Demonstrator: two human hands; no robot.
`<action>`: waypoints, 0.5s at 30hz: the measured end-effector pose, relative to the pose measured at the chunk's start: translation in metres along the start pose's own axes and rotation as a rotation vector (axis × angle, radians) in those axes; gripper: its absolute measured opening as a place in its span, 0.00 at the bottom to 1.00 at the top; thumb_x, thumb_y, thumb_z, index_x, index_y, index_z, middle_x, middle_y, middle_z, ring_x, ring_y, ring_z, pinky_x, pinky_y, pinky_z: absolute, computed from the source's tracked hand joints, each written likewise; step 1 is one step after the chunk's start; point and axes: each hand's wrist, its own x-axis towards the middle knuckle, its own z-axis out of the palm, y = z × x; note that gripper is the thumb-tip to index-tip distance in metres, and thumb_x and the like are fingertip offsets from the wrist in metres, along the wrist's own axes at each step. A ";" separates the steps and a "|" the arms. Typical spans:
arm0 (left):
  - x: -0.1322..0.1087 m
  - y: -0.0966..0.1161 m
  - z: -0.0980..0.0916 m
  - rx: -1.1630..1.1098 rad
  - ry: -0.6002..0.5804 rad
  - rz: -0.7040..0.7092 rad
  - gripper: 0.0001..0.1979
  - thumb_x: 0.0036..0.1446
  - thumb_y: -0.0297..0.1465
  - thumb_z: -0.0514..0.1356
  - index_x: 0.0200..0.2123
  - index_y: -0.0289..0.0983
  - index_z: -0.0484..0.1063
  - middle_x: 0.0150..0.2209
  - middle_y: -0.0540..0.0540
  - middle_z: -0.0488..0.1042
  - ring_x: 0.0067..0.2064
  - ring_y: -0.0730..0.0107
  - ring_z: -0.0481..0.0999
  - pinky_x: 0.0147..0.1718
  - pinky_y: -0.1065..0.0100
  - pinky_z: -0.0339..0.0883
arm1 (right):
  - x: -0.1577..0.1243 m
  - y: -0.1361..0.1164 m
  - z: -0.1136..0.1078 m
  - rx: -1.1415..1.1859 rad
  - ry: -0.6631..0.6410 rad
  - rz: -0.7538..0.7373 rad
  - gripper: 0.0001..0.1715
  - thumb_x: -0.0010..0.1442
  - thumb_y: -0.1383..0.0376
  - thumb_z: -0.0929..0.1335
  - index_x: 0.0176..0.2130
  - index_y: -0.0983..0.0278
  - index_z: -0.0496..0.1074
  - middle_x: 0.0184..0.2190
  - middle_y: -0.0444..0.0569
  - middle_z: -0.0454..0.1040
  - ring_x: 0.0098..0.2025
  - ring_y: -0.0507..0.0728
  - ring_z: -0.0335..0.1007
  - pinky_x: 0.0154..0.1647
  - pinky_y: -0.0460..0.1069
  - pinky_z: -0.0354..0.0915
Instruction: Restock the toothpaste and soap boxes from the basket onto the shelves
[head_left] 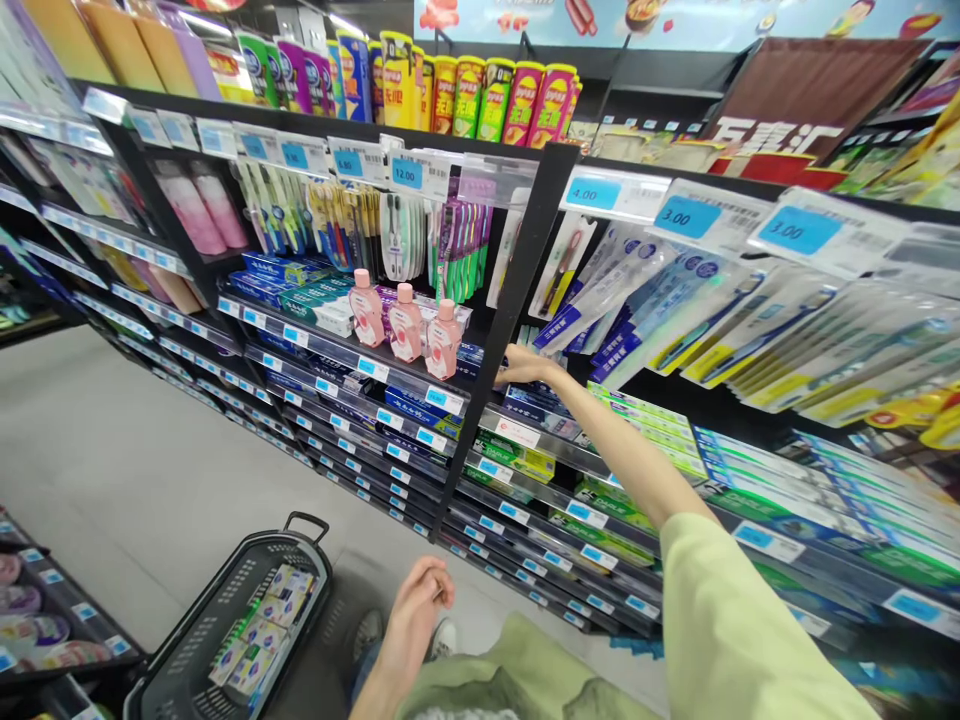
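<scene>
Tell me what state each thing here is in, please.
Bare right hand: outstretched, grip unclear
Bare left hand: fingers curled, hold unclear
Black perforated plastic basket: upright, partly filled
Three pink flat plastic bottles: upright, capped
Long, clear-packed, yellow-backed toothbrushes: hanging
Bright, tall cylindrical cans: upright, lidded
Lime-and-white cardboard boxes: stacked

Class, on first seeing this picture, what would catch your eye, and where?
Probably the right hand, its bare arm stretching from a pale green sleeve to beside the black upright, near the picture's middle. Next, three pink bottles in a row left of that upright, with bright canisters higher up. At lower left, a dark basket on the floor holds printed packs.
</scene>
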 end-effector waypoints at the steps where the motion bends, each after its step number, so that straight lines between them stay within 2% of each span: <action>1: -0.001 0.000 0.000 0.001 0.005 0.002 0.15 0.56 0.41 0.67 0.41 0.37 0.76 0.30 0.46 0.73 0.34 0.67 0.68 0.36 0.64 0.57 | 0.001 0.000 -0.001 -0.005 -0.006 0.008 0.31 0.51 0.62 0.78 0.54 0.61 0.74 0.52 0.49 0.79 0.55 0.65 0.74 0.53 0.50 0.68; 7: -0.008 -0.001 0.005 -0.001 0.026 0.011 0.15 0.56 0.40 0.67 0.41 0.37 0.76 0.31 0.46 0.73 0.34 0.67 0.68 0.36 0.64 0.58 | -0.001 -0.002 -0.004 -0.018 -0.035 0.047 0.37 0.50 0.58 0.79 0.57 0.62 0.72 0.54 0.51 0.78 0.57 0.65 0.73 0.55 0.51 0.68; 15: -0.008 -0.008 0.012 -0.005 0.042 0.005 0.15 0.55 0.40 0.68 0.41 0.36 0.76 0.31 0.45 0.73 0.34 0.66 0.68 0.37 0.64 0.58 | -0.010 -0.007 -0.006 -0.015 -0.005 0.077 0.40 0.50 0.56 0.79 0.59 0.63 0.71 0.56 0.53 0.76 0.58 0.65 0.72 0.57 0.51 0.67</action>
